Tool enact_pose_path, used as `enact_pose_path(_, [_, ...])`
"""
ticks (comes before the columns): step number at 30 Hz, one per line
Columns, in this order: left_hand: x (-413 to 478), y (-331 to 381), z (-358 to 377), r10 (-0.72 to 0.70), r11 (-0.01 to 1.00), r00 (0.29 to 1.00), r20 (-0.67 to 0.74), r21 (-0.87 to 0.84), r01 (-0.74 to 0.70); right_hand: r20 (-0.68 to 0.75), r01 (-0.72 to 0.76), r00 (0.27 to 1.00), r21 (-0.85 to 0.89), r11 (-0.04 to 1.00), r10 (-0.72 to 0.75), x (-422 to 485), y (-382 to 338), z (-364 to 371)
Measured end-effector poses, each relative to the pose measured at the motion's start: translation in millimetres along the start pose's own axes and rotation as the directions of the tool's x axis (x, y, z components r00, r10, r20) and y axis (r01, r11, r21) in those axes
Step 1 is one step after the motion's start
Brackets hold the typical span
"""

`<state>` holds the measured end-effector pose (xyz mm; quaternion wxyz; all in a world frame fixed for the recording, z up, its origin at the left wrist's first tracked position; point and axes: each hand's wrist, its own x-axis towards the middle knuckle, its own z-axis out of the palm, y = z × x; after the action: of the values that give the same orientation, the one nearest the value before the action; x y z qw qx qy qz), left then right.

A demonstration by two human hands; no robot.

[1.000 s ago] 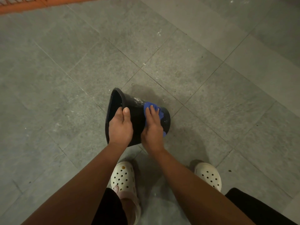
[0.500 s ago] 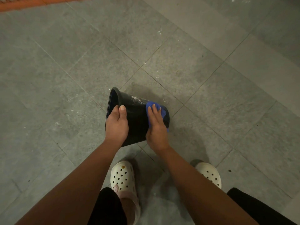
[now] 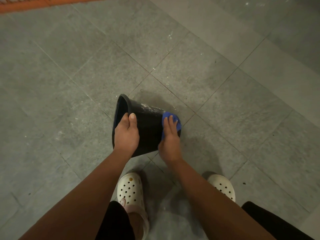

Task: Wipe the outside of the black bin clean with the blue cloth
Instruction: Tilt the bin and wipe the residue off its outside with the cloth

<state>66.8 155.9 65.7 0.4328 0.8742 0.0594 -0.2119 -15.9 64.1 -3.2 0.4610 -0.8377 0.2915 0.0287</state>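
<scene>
Over the grey tiled floor [image 3: 69, 84], just ahead of two white clogs [image 3: 129, 189]: the black bin [image 3: 149, 129] is tipped on its side, mouth to the left, base to the right. Cannot tell whether it touches the tiles. The left hand [image 3: 126, 134] grips the rim, thumb on the outer wall, fingers hooked inside out of sight. The right hand [image 3: 169, 141] lies flat, fingers straight, pressing the blue cloth [image 3: 178, 123] onto the wall at the base end. White smears [image 3: 149, 108] show on the upper wall, beside the cloth.
</scene>
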Motion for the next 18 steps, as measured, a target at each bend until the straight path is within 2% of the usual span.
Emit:
enact_pose_path(3, [-1, -1, 0, -0.007, 1.000, 1.000, -0.008, -0.018, 0.007, 0.030, 0.012, 0.999, -0.031, 0.999, -0.011, 11, 12, -9])
enact_pose_path(6, [-3, -1, 0, 0.008, 1.000, 1.000, 0.006, 0.007, -0.008, 0.033, -0.142, 0.989, -0.013, 0.990, 0.142, 14, 21, -17])
enact_pose_path(8, [-3, -1, 0, 0.022, 1.000, 1.000, 0.014, 0.021, -0.023, 0.022, -0.194, 0.981, -0.020, 0.981, 0.194, 10, 15, -15])
enact_pose_path(11, [-2, 0, 1, 0.029, 0.999, 1.000, 0.008, 0.032, -0.030, -0.006, -0.137, 0.991, -0.003, 0.991, 0.137, 2, 1, -7])
enact_pose_path(14, [-2, -1, 1, 0.019, 1.000, 1.000, 0.007, 0.011, -0.019, -0.002, -0.038, 0.999, -0.071, 0.997, 0.038, 10, -4, -6])
enact_pose_path(18, [-3, -3, 1, -0.002, 1.000, 1.000, -0.018, -0.027, 0.002, 0.083, -0.142, 0.985, -0.088, 0.986, 0.149, 26, 6, -18])
